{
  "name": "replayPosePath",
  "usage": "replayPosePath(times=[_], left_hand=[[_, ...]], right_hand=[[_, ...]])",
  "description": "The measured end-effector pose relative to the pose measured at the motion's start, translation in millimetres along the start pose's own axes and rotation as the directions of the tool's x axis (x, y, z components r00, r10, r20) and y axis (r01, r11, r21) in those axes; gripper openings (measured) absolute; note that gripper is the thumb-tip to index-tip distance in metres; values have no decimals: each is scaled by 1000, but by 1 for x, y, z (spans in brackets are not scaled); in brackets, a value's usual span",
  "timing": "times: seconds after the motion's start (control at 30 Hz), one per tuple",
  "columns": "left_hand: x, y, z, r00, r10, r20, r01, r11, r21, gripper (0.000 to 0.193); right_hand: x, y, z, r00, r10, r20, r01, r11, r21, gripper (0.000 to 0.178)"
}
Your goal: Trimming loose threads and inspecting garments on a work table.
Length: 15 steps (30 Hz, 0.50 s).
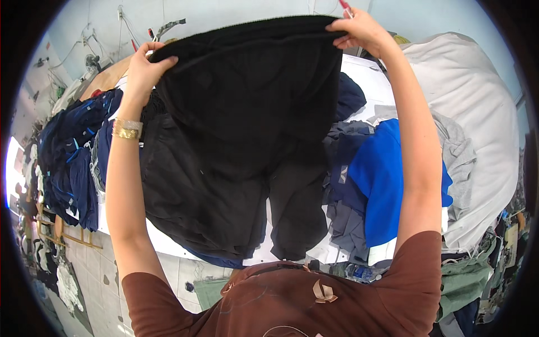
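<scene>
I hold a pair of black trousers (252, 95) up by the waistband, which is stretched wide between my hands. My left hand (147, 70) pinches one end of the band, thumb on the near side. At the other end my right hand (362, 33) grips the band, and a thin red object (345, 7) sticks up from its fingers; its kind I cannot make out. The legs hang down toward me over the white table (368, 78), partly resting on more dark cloth.
Dark navy garments (70, 151) are heaped at the left. To the right lie a bright blue garment (376, 180), grey pieces (348, 208) and a large pale cloth-covered pile (466, 106). A wooden frame (73, 236) stands at the lower left.
</scene>
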<state>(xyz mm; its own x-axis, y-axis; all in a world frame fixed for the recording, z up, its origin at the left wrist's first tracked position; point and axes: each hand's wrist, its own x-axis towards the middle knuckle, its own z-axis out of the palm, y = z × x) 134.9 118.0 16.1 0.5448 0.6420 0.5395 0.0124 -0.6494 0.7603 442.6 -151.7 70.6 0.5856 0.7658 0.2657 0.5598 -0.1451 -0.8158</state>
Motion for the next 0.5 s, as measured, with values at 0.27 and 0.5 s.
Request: replayPosePath(times=[0.27,0.5], left_hand=[[-172,13,37,950,243,197,-308,845,437,48],[-356,-85,82,912,-317,261,195,893,405,50]], right_hand=[[-136,110,76,883,-230,-409,16,886,-463,9],[-309,248,202,969,185,-162,-237,877,-418,23]])
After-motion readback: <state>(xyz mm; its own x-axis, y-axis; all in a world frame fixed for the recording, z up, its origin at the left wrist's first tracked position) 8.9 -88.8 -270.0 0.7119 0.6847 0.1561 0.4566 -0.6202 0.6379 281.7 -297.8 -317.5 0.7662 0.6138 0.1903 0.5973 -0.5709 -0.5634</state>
